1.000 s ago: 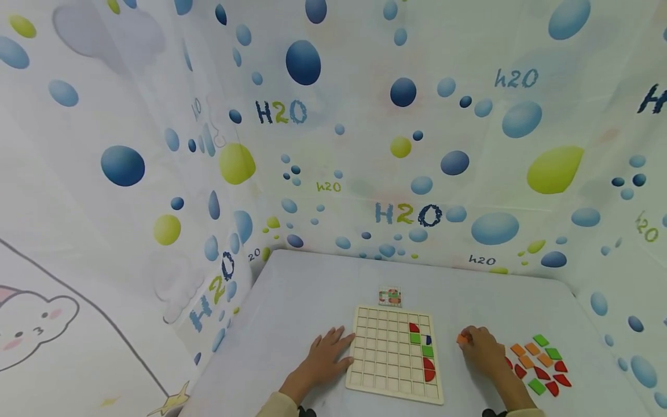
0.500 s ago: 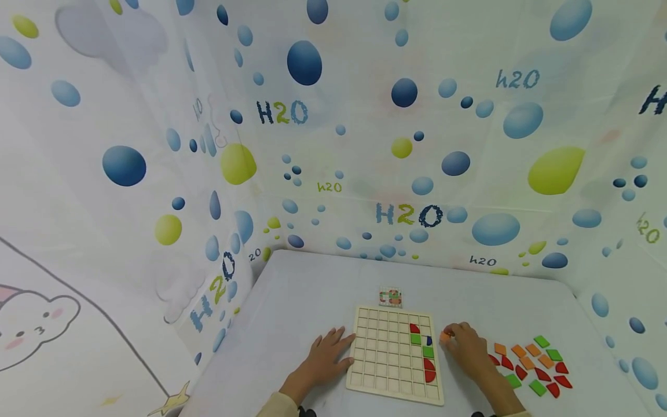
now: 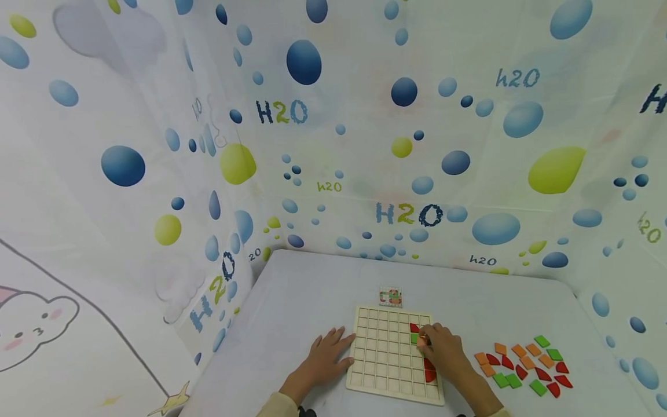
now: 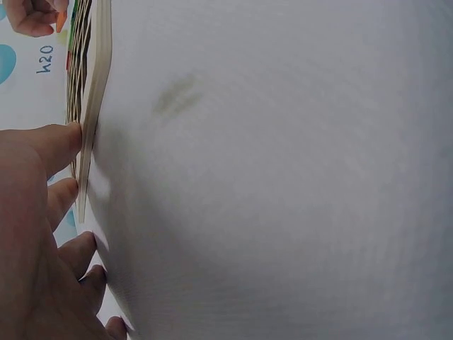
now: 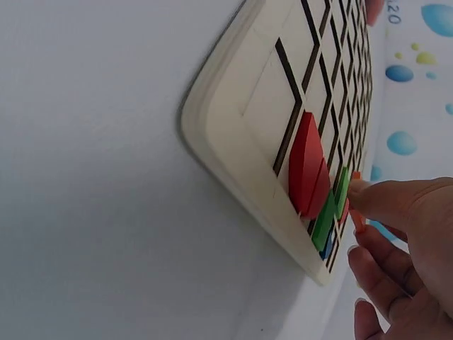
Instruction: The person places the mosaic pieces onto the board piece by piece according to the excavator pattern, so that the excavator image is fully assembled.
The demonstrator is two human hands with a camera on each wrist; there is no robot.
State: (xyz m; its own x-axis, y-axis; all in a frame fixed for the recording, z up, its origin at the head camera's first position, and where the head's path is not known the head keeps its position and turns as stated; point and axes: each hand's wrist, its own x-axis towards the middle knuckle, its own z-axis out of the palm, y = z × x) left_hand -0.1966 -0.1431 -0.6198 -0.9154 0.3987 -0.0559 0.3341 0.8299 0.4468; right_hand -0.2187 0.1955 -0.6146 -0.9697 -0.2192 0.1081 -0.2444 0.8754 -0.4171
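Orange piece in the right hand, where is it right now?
In the head view, the orange piece is pinched in the right hand over the right side of the wooden grid board, appearing next to a green piece.

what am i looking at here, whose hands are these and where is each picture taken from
There's no machine here: these are a person's bare hands, with small cameras worn on the head and each wrist. The head picture looks forward and down at the whole table; the two wrist pictures look closely at each hand's work.

On the table lies a square gridded board with a few coloured pieces on it, including red pieces. Beyond it is a small patterned card, and to the right are loose pieces in orange, red and green.

The left hand touches the board's left edge. The right hand pinches an orange piece over the board.
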